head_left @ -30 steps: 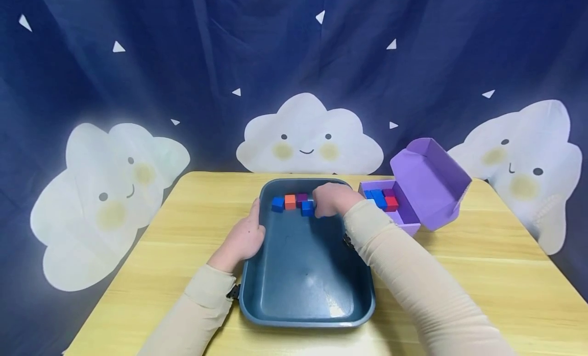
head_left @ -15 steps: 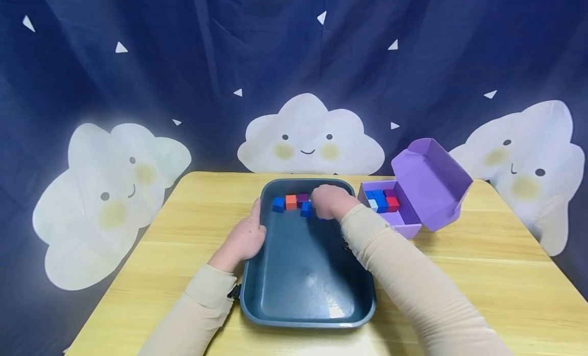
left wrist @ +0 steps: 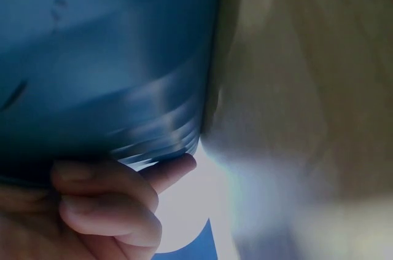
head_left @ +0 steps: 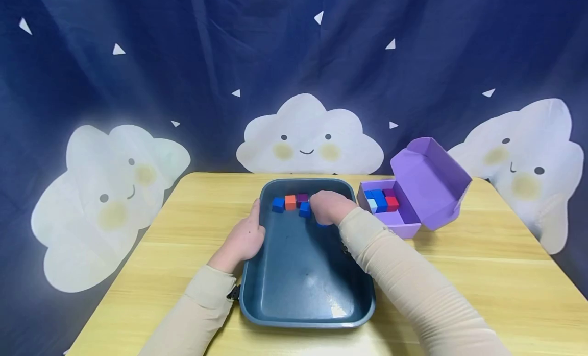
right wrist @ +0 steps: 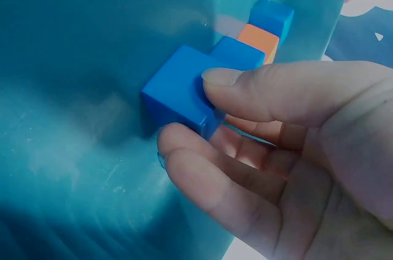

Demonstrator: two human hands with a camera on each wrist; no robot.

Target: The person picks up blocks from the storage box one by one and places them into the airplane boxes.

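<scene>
In the head view a dark blue-green tray (head_left: 305,274) lies lengthwise on the table. My left hand (head_left: 243,238) holds its left rim, with the index finger stretched along the side and other fingers curled against the outer wall (left wrist: 123,82). Inside the tray's far end, my right hand (head_left: 332,207) pinches a blue block (right wrist: 178,85) between thumb and fingers. Another blue block (head_left: 305,210) sits just left of that hand. Beyond it stand a purple block (head_left: 301,197), an orange block (head_left: 290,202) and a further blue block (head_left: 278,205).
Right of the tray stands an open purple box (head_left: 406,230), its lid leaning back to the right. Blue, red and pale blocks (head_left: 378,200) fill its left and far part. Behind the wooden table (head_left: 482,284) hangs a navy curtain (head_left: 294,49) with cloud faces.
My right hand has shifted slightly left and nearer, and more of the blue block under it shows. The neighbouring blue block has moved a little left. My left hand stays put.
</scene>
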